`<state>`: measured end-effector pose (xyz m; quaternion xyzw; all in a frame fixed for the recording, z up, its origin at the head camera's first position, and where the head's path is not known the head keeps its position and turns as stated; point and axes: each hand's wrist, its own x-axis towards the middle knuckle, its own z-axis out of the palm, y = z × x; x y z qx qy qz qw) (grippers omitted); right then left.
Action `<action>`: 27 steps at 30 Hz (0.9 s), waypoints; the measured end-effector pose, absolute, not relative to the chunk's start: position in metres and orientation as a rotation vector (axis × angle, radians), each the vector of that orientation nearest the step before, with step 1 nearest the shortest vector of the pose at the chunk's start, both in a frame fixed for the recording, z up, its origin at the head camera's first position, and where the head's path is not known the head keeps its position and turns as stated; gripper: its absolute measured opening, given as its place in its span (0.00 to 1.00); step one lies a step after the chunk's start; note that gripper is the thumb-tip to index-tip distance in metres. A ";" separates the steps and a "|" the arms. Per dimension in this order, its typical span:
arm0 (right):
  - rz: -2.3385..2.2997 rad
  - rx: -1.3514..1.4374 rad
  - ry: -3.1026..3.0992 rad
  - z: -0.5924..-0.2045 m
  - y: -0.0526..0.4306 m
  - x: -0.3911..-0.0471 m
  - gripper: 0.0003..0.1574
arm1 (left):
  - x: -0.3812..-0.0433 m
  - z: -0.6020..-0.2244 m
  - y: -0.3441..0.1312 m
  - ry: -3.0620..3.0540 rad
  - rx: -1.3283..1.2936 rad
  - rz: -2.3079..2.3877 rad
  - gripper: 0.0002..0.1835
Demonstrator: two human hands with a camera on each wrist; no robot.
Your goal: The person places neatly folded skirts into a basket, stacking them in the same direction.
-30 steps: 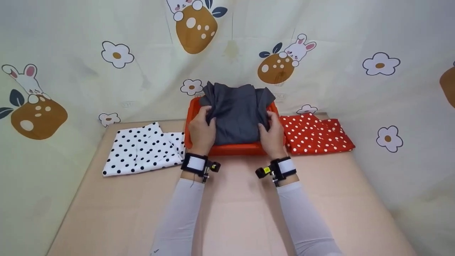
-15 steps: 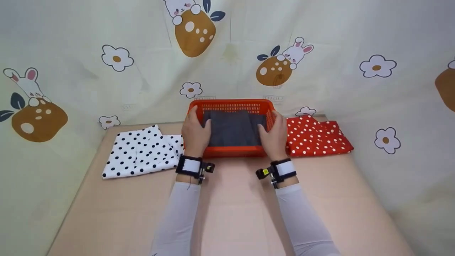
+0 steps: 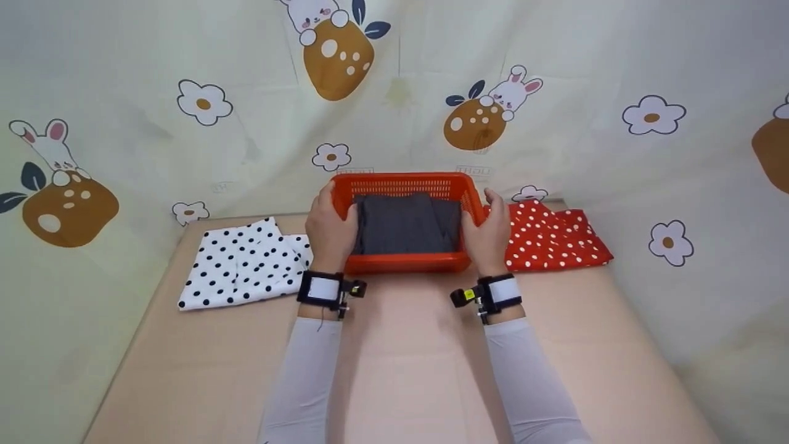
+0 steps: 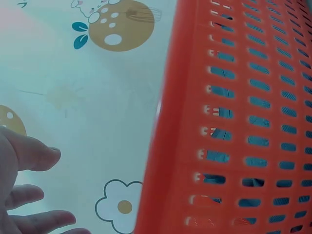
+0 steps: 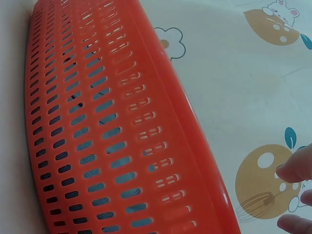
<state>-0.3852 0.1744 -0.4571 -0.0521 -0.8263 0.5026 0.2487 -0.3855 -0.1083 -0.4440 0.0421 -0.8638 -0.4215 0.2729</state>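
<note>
A dark grey folded cloth [image 3: 400, 225] lies inside a red slotted plastic basket [image 3: 407, 264] at the back of the table. My left hand [image 3: 331, 231] is at the basket's left end, thumb on the inner side and fingers outside. At the right end, my right hand [image 3: 487, 237] is placed likewise, fingers spread. Neither holds the cloth. In the left wrist view, the thumb [image 4: 34, 153] and fingers are spread, with a gap to the basket wall [image 4: 183, 122]. The right wrist view shows a few fingertips [image 5: 297, 168] at the edge, apart from the basket wall [image 5: 161, 97].
A white cloth with black dots [image 3: 243, 265] lies folded left of the basket. On the right is a folded red cloth with white dots [image 3: 555, 240], partly behind my right hand. A printed curtain [image 3: 394, 123] hangs behind the beige table [image 3: 407, 357].
The grey cloth, held in both hands above the basket a second ago, has gone down into it. Both hands have let go and moved apart to the basket's ends.
</note>
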 end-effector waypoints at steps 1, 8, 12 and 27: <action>1.362 -0.134 -2.250 -0.457 0.174 -0.385 0.38 | -0.384 -0.444 -0.108 -2.329 0.110 -1.133 0.33; 1.328 -0.112 -2.260 -0.456 0.173 -0.383 0.34 | -0.376 -0.442 -0.092 -2.353 0.063 -1.110 0.32; 1.375 -0.130 -2.220 -0.452 0.173 -0.381 0.33 | -0.370 -0.438 -0.078 -2.367 0.020 -1.127 0.32; 1.213 0.077 -2.141 -0.470 0.176 -0.361 0.31 | -0.338 -0.463 -0.018 -2.414 -0.301 -0.857 0.28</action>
